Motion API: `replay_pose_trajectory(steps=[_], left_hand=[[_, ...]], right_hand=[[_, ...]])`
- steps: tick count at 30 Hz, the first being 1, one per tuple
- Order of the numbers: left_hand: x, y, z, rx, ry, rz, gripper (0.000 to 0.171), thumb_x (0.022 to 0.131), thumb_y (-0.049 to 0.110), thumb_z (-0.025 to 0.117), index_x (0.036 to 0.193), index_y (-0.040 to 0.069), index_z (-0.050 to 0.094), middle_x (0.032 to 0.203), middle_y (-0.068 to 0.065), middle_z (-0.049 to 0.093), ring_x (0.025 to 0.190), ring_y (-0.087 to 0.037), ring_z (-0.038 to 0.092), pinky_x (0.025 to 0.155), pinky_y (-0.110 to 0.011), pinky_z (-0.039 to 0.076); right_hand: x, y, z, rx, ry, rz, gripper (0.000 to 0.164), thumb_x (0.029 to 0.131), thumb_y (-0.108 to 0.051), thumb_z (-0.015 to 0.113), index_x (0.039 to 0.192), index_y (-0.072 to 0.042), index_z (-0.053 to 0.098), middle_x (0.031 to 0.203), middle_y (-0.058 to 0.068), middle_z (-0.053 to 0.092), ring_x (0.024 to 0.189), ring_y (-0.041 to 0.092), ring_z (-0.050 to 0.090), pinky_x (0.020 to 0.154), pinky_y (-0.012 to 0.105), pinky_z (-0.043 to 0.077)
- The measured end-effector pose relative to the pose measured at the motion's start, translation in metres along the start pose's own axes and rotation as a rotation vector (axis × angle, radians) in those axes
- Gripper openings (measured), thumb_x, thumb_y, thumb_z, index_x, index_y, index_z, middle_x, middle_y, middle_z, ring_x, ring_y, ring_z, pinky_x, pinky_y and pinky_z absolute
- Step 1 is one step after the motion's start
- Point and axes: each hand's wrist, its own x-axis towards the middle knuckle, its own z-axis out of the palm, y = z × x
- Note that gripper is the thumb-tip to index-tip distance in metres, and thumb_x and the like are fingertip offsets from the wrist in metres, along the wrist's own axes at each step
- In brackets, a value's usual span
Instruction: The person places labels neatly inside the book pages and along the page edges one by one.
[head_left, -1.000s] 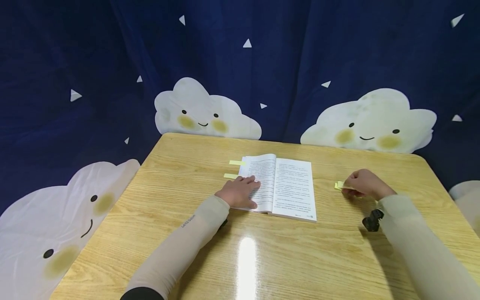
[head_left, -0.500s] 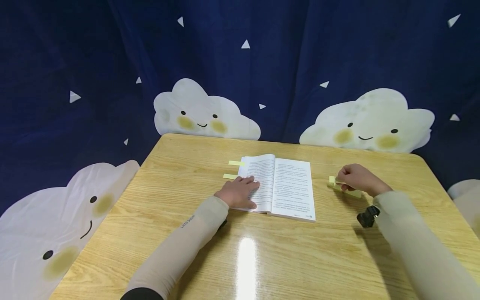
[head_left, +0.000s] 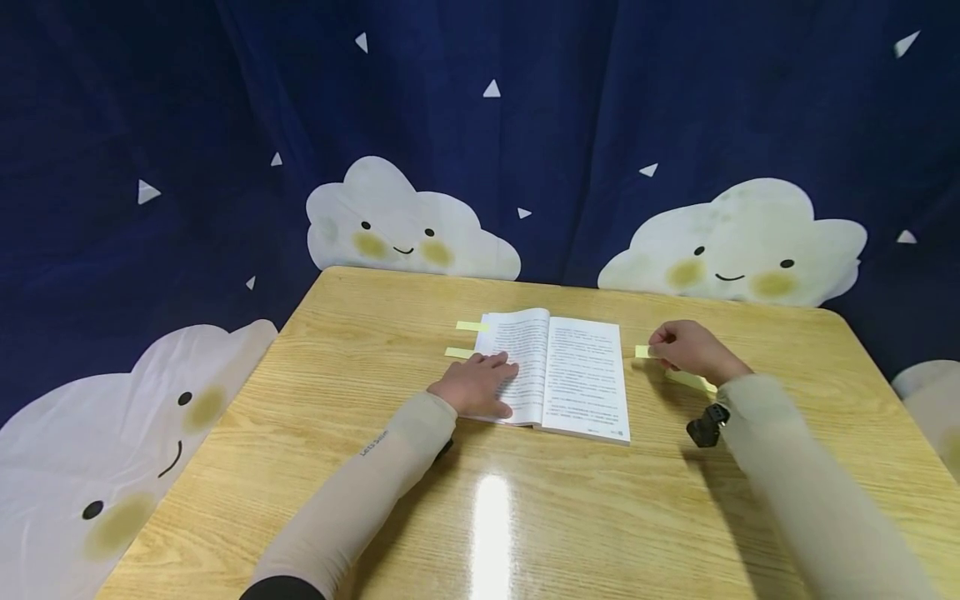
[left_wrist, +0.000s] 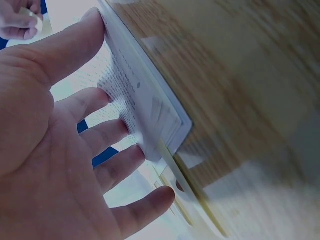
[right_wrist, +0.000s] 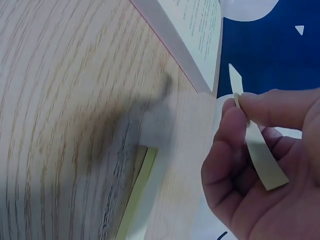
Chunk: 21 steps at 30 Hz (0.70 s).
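An open book (head_left: 585,375) with printed pages lies on the wooden table. My left hand (head_left: 476,385) rests on its left page, fingers spread; in the left wrist view that hand (left_wrist: 65,135) shows straight, separated fingers over the page. Two pale yellow sticky tabs, an upper tab (head_left: 471,326) and a lower tab (head_left: 459,353), stick out past the book's left edge. To the right of the book, my right hand (head_left: 692,347) pinches a yellow sticky tab (right_wrist: 261,155) between thumb and index finger, lifted off the table. Below that hand lies a pad of sticky tabs (head_left: 690,380).
The wooden table (head_left: 600,517) reaches back to a dark blue curtain (head_left: 555,125) printed with clouds and small triangles. A black wrist camera (head_left: 707,425) hangs under the right wrist. Light glares off the table's front middle.
My right hand has peeled a sticky tab away from the pad and moved left and slightly back, toward the book. The left hand has stayed on the page.
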Motion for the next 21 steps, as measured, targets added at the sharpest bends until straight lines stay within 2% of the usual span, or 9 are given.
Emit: replay_pose_trajectory(steps=[6, 14, 21], left_hand=[[0.001, 0.0, 0.0, -0.007, -0.007, -0.001, 0.078, 0.094, 0.051, 0.062, 0.159, 0.03, 0.025, 0.169, 0.004, 0.015, 0.155, -0.03, 0.02, 0.119, -0.058, 0.028], [0.001, -0.001, -0.001, -0.008, 0.0, 0.007, 0.077, 0.094, 0.051, 0.062, 0.158, 0.03, 0.025, 0.169, 0.003, 0.015, 0.155, -0.031, 0.021, 0.118, -0.059, 0.029], [0.001, 0.0, 0.0, 0.0, 0.006, 0.008, 0.077, 0.094, 0.051, 0.062, 0.158, 0.029, 0.027, 0.169, 0.003, 0.016, 0.154, -0.031, 0.022, 0.117, -0.058, 0.031]], right_hand=[[0.003, -0.003, 0.002, -0.02, -0.001, 0.038, 0.032, 0.1, -0.014, 0.051, 0.119, 0.01, 0.057, 0.084, 0.012, 0.062, 0.074, 0.02, 0.054, 0.072, 0.034, 0.048], [0.007, -0.004, 0.002, -0.028, 0.014, 0.052, 0.03, 0.1, -0.016, 0.048, 0.114, 0.007, 0.06, 0.078, 0.01, 0.058, 0.071, 0.02, 0.052, 0.07, 0.032, 0.045], [0.014, -0.01, 0.009, -0.012, 0.042, 0.057, 0.033, 0.099, -0.016, 0.048, 0.117, 0.009, 0.06, 0.088, 0.014, 0.06, 0.078, 0.024, 0.055, 0.068, 0.034, 0.048]])
